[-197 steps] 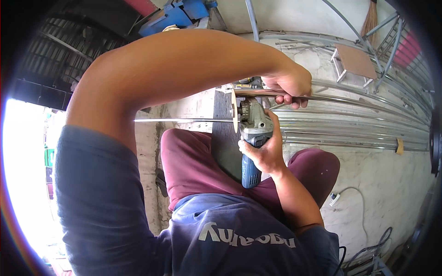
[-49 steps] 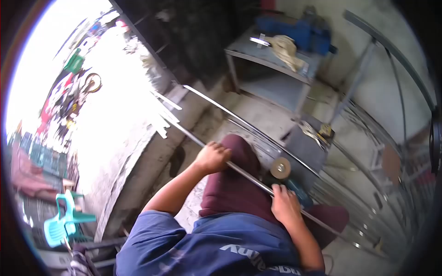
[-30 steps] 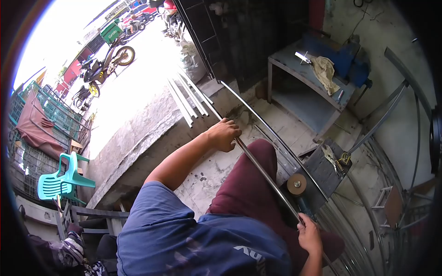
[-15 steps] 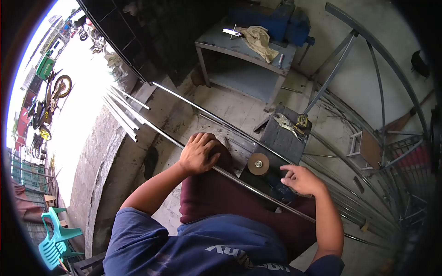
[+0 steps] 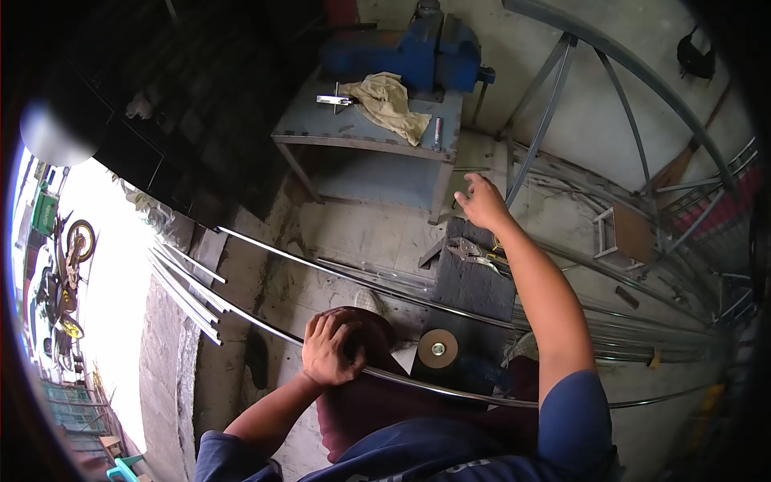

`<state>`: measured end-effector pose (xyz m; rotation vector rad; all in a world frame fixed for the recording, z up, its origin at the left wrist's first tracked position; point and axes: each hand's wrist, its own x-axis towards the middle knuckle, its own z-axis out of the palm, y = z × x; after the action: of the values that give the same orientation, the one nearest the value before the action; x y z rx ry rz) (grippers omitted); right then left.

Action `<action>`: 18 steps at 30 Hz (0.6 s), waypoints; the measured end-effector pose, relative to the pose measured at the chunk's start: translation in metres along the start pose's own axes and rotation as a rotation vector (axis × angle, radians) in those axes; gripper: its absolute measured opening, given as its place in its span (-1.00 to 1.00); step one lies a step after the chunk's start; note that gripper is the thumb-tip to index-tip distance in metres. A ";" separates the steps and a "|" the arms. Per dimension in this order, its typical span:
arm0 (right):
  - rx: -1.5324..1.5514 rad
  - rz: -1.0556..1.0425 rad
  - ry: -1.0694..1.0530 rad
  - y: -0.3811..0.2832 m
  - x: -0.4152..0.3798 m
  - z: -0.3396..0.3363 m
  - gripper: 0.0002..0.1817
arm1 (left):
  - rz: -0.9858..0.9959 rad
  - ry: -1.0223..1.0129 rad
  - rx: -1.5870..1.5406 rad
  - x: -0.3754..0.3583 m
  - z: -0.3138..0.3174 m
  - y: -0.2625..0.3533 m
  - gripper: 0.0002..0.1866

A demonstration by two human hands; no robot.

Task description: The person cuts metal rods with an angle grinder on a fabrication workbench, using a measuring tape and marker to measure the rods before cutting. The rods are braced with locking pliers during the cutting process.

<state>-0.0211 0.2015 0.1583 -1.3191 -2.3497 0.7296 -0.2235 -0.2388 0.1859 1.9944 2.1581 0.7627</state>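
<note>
My left hand (image 5: pixel 331 347) rests at my knee with its fingers wrapped over a long shiny metal tube (image 5: pixel 450 394) lying across my lap. My right hand (image 5: pixel 483 202) is stretched forward in the air beyond a dark board (image 5: pixel 474 293), fingers apart and holding nothing. Below its wrist, locking pliers (image 5: pixel 470 251) lie on the board; a bit of yellow beside them is mostly covered by my forearm. A brown abrasive disc (image 5: pixel 438 349) with a centre nut stands between the board and my lap. A second metal tube (image 5: pixel 277 251) runs across in front of my knee.
Ahead stands a metal workbench (image 5: pixel 297 128) with a blue vise (image 5: pixel 454 56), a cream cloth (image 5: pixel 389 104) and a small tube (image 5: pixel 438 134). Several metal tubes (image 5: pixel 189 293) stick out at left. At right are a curved metal frame (image 5: pixel 626 68) and a small stool (image 5: pixel 630 233).
My right hand has moved forward, from near the disc to beyond the board. My left hand keeps its hold on the tube. The camera view has shifted, showing more of the bench.
</note>
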 end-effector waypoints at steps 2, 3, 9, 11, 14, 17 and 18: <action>-0.050 -0.009 0.115 -0.007 0.038 0.018 -0.41 | -0.010 -0.012 0.005 0.006 -0.004 0.001 -0.44; -0.074 -0.011 0.167 -0.009 0.053 0.027 -0.43 | -0.013 -0.022 -0.002 0.007 -0.003 -0.002 -0.44; -0.214 -0.197 0.247 -0.013 0.131 0.070 -0.58 | -0.051 -0.045 -0.009 0.009 -0.005 -0.015 -0.45; -0.350 -0.235 0.284 -0.018 0.141 0.084 -0.66 | -0.064 -0.042 -0.016 0.008 -0.005 -0.019 -0.45; -0.358 -0.124 0.122 -0.023 0.164 0.079 -0.68 | -0.068 -0.020 -0.021 0.008 -0.006 -0.026 -0.45; -0.184 0.091 0.105 -0.036 0.163 0.050 -0.62 | -0.081 -0.001 -0.008 0.007 -0.006 -0.029 -0.45; -0.177 0.058 0.136 -0.025 0.153 0.044 -0.61 | -0.084 -0.013 -0.009 0.005 -0.007 -0.029 -0.45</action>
<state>-0.1387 0.3104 0.1457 -1.4656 -2.3185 0.4408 -0.2528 -0.2360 0.1808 1.8850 2.2112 0.7446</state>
